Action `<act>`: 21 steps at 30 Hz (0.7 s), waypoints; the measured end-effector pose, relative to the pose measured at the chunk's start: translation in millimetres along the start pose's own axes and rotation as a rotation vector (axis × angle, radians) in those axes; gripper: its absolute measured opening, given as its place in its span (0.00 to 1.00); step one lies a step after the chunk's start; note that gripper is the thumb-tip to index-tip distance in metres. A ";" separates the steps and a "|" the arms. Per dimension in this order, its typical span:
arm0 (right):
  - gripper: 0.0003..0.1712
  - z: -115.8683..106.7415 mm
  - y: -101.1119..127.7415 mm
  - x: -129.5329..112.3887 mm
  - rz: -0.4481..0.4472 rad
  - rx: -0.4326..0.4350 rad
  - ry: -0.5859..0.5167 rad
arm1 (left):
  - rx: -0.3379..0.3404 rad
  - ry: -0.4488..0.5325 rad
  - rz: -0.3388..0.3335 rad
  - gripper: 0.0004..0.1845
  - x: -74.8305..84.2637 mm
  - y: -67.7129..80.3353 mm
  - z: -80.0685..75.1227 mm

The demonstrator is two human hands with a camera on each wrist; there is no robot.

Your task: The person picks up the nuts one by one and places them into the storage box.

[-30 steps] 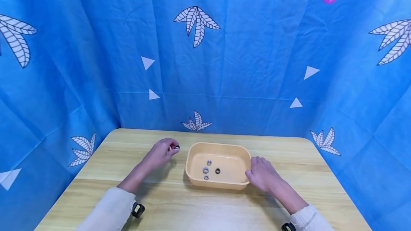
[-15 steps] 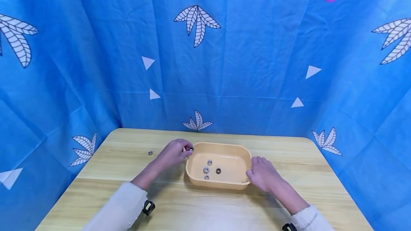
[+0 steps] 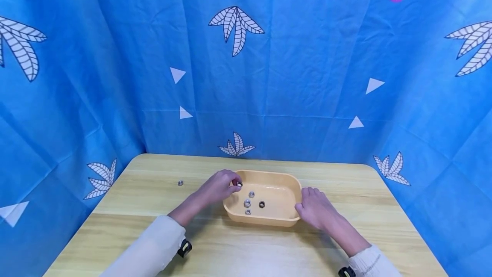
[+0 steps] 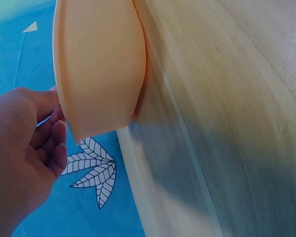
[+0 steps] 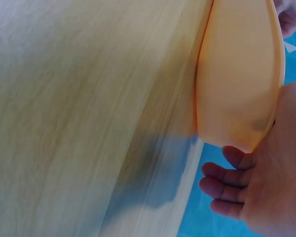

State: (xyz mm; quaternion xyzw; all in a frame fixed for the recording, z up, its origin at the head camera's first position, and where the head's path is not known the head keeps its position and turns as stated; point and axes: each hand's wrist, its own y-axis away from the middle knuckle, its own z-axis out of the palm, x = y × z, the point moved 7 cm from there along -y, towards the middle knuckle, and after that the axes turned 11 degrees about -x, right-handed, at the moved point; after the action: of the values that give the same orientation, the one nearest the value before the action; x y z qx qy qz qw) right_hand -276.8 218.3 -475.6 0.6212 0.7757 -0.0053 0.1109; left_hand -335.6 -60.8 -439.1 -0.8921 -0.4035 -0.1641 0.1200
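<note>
Over the left end of a shallow orange tray [image 3: 282, 222], my left hand [image 3: 219, 186] pinches a small dark-rimmed nut [image 3: 239, 184] between thumb and fingertips. The tray's wall [image 4: 101, 64] hides that nut in the left wrist view. Inside the tray lie a dark nut [image 3: 262, 204] and three silvery nuts, the largest silvery nut [image 3: 247, 203] in the middle of its group. My right hand [image 3: 315, 208] holds the tray's right end. In the right wrist view its thumb goes over the rim while the fingers [image 5: 227, 190] curl beside the outer wall.
A single silvery nut [image 3: 180, 183] lies on the wooden table [image 3: 246, 251], left of the tray. Blue patterned cloth [image 3: 307, 76] hangs behind the table and on both sides.
My left hand has moved right with the nut, from the table left of the tray to above its left end. This uncovered the nut on the table. The right hand stays put.
</note>
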 end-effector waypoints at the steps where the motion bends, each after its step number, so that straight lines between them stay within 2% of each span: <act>1: 0.18 -0.4 -0.2 -0.2 -0.002 0.003 0.003 | -0.005 0.003 0.012 0.09 0.7 -1.0 1.5; 5: 0.16 -1.6 -0.5 -0.9 -0.007 0.011 0.002 | -0.039 -0.003 0.069 0.10 5.0 -5.5 7.7; 10: 0.17 -2.0 -0.3 -1.5 -0.007 0.009 -0.008 | -0.091 -0.048 0.086 0.09 9.3 -11.3 13.7; 17: 0.19 -1.2 -0.2 -0.8 -0.003 0.005 -0.007 | -0.150 -0.207 0.127 0.09 14.6 -18.5 23.4; 21: 0.20 -0.4 -0.2 -0.1 -0.001 -0.001 -0.009 | -0.186 -0.285 0.125 0.08 16.9 -21.7 29.0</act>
State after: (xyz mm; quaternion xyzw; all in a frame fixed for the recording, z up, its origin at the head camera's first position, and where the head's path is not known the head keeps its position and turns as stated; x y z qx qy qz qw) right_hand -277.1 218.2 -475.2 0.6209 0.7754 -0.0077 0.1147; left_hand -335.9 -25.2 -457.3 -0.9369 -0.3435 -0.0648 -0.0114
